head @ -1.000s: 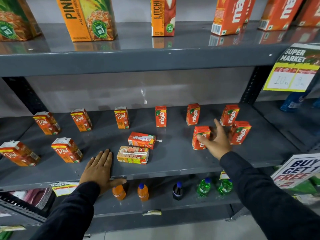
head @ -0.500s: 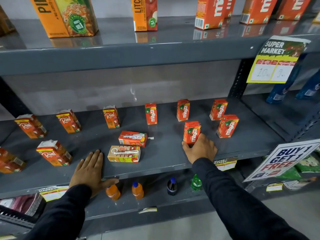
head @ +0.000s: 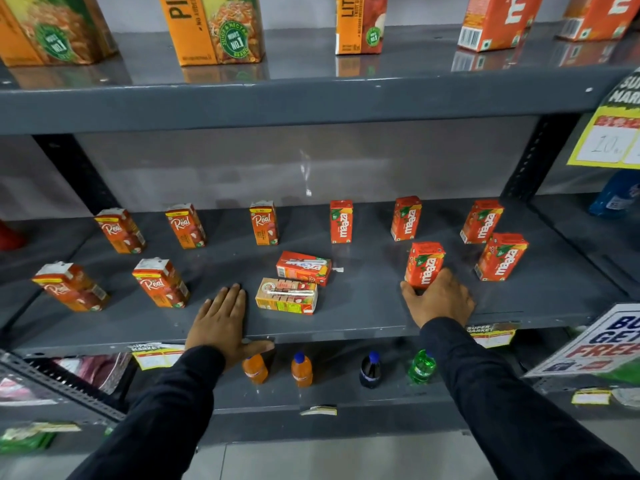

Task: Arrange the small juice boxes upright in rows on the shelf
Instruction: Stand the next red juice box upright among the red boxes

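The right hand (head: 439, 299) grips an upright Maaza box (head: 424, 265) near the shelf (head: 363, 313) front. The left hand (head: 221, 320) lies flat and empty, just left of two toppled boxes (head: 294, 285).

Grey metal shelving unit (head: 311, 105), three tiers visible, glossy boards catching overhead light. Dark perforated uprights (head: 530, 157) at left and right, against a pale grey back wall (head: 242, 168). Light tiled floor (head: 346, 459) at near bottom.
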A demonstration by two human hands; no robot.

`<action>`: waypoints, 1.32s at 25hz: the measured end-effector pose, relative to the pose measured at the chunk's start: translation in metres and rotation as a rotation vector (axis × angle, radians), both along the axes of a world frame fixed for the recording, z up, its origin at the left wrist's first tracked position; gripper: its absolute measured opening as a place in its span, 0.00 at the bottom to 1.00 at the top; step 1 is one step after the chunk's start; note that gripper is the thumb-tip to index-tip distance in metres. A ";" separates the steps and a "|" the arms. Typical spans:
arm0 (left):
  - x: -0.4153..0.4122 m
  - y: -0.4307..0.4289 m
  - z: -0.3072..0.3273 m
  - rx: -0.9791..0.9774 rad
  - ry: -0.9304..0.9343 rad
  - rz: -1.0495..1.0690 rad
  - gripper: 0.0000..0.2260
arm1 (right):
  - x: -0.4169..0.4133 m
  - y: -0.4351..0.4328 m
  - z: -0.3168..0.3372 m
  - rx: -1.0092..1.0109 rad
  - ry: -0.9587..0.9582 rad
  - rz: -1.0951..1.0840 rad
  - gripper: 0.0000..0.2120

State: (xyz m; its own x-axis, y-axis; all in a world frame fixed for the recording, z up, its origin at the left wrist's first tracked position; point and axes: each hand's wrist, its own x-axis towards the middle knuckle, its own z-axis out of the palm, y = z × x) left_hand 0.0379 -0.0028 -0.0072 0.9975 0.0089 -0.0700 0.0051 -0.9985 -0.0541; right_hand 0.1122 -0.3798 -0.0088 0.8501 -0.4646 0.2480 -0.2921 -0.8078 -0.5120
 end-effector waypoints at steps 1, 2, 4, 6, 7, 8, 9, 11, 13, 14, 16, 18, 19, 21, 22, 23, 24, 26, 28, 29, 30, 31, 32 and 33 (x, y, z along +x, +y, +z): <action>0.000 0.000 0.000 0.001 0.000 -0.002 0.58 | -0.002 0.000 0.003 0.034 -0.002 -0.012 0.42; 0.000 0.000 0.000 0.003 0.000 -0.002 0.58 | -0.006 0.001 0.004 0.061 -0.042 -0.026 0.47; 0.000 -0.001 0.000 0.009 0.004 0.001 0.57 | -0.023 0.010 -0.003 0.030 -0.204 0.026 0.46; 0.000 -0.001 -0.001 0.011 0.007 0.009 0.57 | -0.048 0.030 -0.015 -0.049 -0.296 0.257 0.36; -0.001 0.000 -0.001 0.013 0.010 0.012 0.57 | -0.056 0.043 -0.017 -0.055 -0.301 0.416 0.31; -0.001 0.000 -0.001 0.016 0.016 0.011 0.57 | -0.055 0.055 -0.016 -0.031 -0.297 0.566 0.25; -0.001 0.000 0.000 0.019 0.023 0.008 0.57 | -0.049 0.068 -0.009 0.030 -0.282 0.681 0.21; -0.001 -0.001 0.002 0.015 0.030 0.008 0.56 | -0.027 0.093 0.012 0.179 -0.180 0.783 0.17; 0.000 -0.001 0.003 0.005 0.033 0.008 0.56 | 0.000 0.111 0.029 0.199 -0.036 0.816 0.19; 0.000 -0.001 0.003 -0.002 0.030 0.005 0.56 | 0.014 0.115 0.033 0.139 0.046 0.839 0.21; 0.000 -0.001 0.002 -0.013 0.008 0.001 0.57 | 0.032 0.121 0.037 -0.028 0.209 0.912 0.24; 0.000 0.001 0.001 -0.016 -0.005 -0.001 0.59 | 0.042 0.123 0.036 -0.116 0.295 0.986 0.26; 0.000 0.001 0.001 -0.018 -0.004 -0.003 0.60 | 0.045 0.123 0.034 -0.104 0.293 1.013 0.27; 0.001 0.002 -0.001 -0.030 -0.004 -0.002 0.61 | 0.047 0.123 0.030 -0.044 0.249 1.022 0.27; 0.002 0.002 -0.002 -0.035 -0.004 -0.002 0.61 | 0.046 0.122 0.028 -0.014 0.234 1.013 0.27; 0.002 0.001 -0.002 -0.035 -0.004 -0.004 0.60 | 0.046 0.120 0.026 0.028 0.223 0.997 0.26; 0.002 0.001 -0.001 -0.031 -0.005 -0.008 0.60 | 0.044 0.118 0.025 0.093 0.199 0.973 0.25; 0.002 0.001 -0.001 -0.023 0.002 -0.010 0.60 | 0.041 0.114 0.028 0.301 0.106 0.913 0.21; 0.002 0.000 -0.001 -0.018 0.012 -0.012 0.59 | 0.040 0.110 0.040 0.530 0.001 0.839 0.16; 0.002 -0.001 0.000 -0.016 0.012 -0.013 0.58 | 0.042 0.108 0.048 0.598 -0.034 0.802 0.14; 0.002 -0.002 0.001 -0.016 0.010 -0.013 0.58 | 0.043 0.105 0.056 0.582 -0.056 0.766 0.12; 0.001 -0.002 0.001 -0.018 0.009 -0.010 0.58 | 0.046 0.102 0.063 0.496 -0.069 0.739 0.11; 0.001 -0.002 0.002 -0.019 0.009 -0.007 0.57 | 0.047 0.098 0.068 0.379 -0.071 0.725 0.14; 0.001 -0.002 0.002 -0.019 0.012 -0.004 0.57 | 0.048 0.097 0.071 0.276 -0.063 0.720 0.18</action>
